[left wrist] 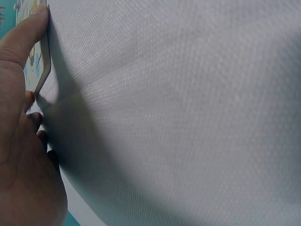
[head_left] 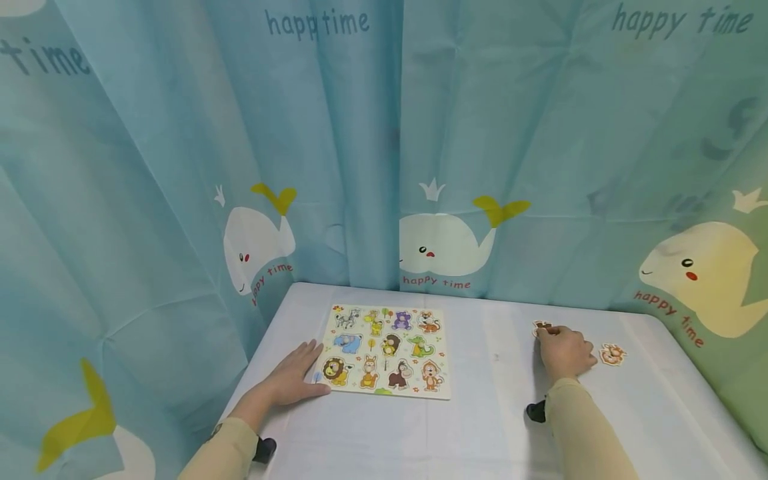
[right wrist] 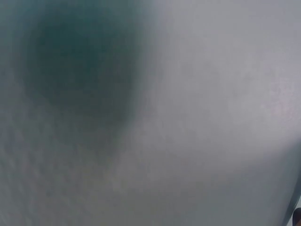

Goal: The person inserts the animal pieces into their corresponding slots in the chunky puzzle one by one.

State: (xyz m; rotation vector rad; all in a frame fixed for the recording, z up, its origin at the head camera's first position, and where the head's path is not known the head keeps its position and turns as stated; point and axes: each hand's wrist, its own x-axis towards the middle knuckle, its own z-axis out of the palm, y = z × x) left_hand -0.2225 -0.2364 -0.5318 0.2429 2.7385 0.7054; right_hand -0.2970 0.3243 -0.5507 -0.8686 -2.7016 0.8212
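An animal puzzle board [head_left: 387, 351] lies on the white table [head_left: 480, 413], filled with several animal pieces. My left hand [head_left: 298, 373] lies flat on the table with straight fingers against the board's left edge; in the left wrist view the thumb [left wrist: 26, 35] touches the board's edge [left wrist: 45, 61]. My right hand [head_left: 563, 351] rests on the table at the right, its fingertips curled on a small brown animal piece [head_left: 542, 327]. A second loose piece, a round orange animal [head_left: 613, 354], lies just right of that hand. The right wrist view shows only blurred table surface.
A blue curtain [head_left: 384, 147] printed with whales and "happy time" hangs close behind and around the table. The table's left edge runs near my left forearm. Bare tabletop lies between the board and my right hand.
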